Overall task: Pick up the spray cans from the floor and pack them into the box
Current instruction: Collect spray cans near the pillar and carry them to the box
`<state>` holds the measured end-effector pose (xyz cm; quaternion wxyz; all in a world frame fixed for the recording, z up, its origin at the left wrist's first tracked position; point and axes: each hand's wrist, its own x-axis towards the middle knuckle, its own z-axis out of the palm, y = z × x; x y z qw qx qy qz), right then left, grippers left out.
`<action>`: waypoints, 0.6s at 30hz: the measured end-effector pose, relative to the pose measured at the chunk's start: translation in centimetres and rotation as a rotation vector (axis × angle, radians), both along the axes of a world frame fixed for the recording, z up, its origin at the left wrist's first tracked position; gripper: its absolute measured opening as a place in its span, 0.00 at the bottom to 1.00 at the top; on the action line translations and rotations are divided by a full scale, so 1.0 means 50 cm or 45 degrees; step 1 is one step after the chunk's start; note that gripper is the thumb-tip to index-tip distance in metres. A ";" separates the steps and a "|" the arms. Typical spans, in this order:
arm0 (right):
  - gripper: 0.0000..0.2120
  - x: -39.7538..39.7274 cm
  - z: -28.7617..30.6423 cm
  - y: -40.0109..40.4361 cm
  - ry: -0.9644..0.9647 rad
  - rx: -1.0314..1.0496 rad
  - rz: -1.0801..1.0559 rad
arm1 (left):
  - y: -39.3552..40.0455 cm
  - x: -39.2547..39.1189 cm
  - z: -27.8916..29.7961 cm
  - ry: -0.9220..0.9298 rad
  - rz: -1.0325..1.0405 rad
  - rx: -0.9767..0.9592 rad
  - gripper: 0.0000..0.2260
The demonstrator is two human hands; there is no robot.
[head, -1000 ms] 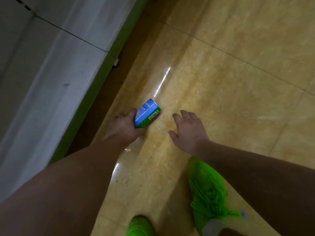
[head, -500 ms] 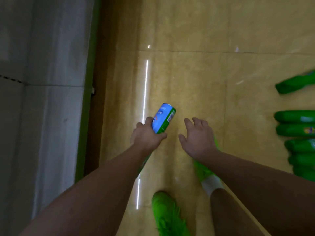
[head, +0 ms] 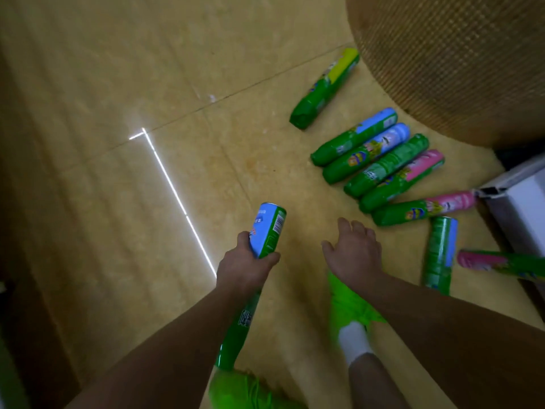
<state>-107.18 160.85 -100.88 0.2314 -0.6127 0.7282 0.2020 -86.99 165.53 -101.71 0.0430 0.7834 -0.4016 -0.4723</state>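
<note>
My left hand [head: 246,268] grips a long green spray can with a blue label [head: 267,231] around its middle, held above the floor with its base pointing away from me. My right hand [head: 355,252] hovers beside it, fingers spread, holding nothing. Several green spray cans lie on the yellow tiled floor to the right: a tight row of cans [head: 377,160], one apart with a yellow label [head: 324,90], one with a pink label [head: 424,208], another [head: 439,255] and a pink-ended one [head: 501,264]. No box is clearly in view.
A large round woven brown object [head: 457,60] fills the upper right corner. A white frame or panel [head: 522,196] stands at the right edge. My bright green shoes [head: 351,302] are below my hands. Open floor [head: 147,84] stretches to the left.
The view has swung right, away from the grey wall, bringing the cans on the floor into sight. My left hand still holds the blue-label can; my right hand stays open.
</note>
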 end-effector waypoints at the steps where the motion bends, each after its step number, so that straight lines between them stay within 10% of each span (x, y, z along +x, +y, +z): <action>1: 0.28 -0.034 -0.007 -0.009 -0.001 -0.004 -0.077 | -0.016 -0.028 -0.006 0.004 -0.019 0.002 0.25; 18: 0.33 -0.425 -0.217 -0.164 -0.360 0.054 -1.470 | -0.262 -0.478 -0.144 0.017 -0.445 0.020 0.26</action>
